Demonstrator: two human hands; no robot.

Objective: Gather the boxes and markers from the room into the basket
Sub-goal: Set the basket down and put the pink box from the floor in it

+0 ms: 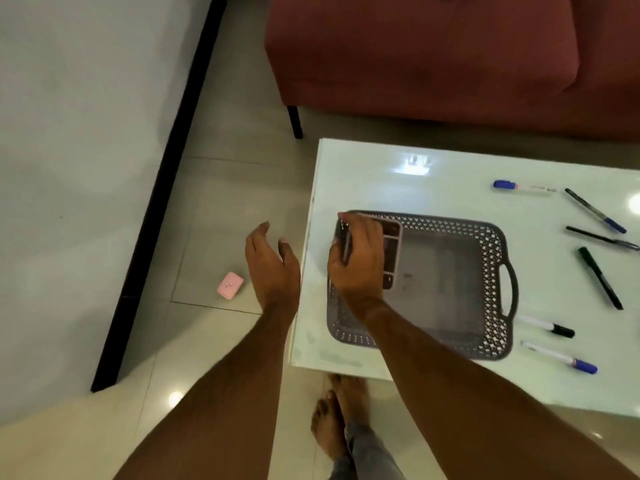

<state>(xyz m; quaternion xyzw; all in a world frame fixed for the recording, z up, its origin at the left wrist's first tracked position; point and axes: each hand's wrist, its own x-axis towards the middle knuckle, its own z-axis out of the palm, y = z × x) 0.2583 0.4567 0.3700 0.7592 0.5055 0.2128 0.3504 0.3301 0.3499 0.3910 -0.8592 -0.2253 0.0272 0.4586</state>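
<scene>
**Basket, boxes and markers: stock on view**

While the right hand (358, 258) hovers over the left end of the basket (491, 289), its fingers curl round a box (393, 251), a brownish, pale-rimmed tray with compartments, held inside the basket's left part; whether the box touches the basket floor cannot be told.

Left hand (273, 268): relaxed and spread, holding nothing, above the floor (221, 209) just left of the table (398, 178).

Basket: grey, lattice-walled, with a handle at its right end, on the white glossy table near the left edge.

Pink box (230, 285): small, rounded, on the floor tiles left of the left hand, between it and the black skirting (156, 209).

Markers, all on the table outside the basket, to its right:
- blue-capped marker (519, 186), far side;
- dark pen with blue end (595, 211), slanting;
- thin black pen (601, 238);
- black marker (599, 277), slanting;
- white marker, black cap (549, 326), just beside the basket's right corner;
- white marker, blue cap (561, 358), nearest.

Red sofa (433, 57): beyond the table, one dark leg showing.

Bare feet (337, 417): on the floor at the table's near edge.
</scene>
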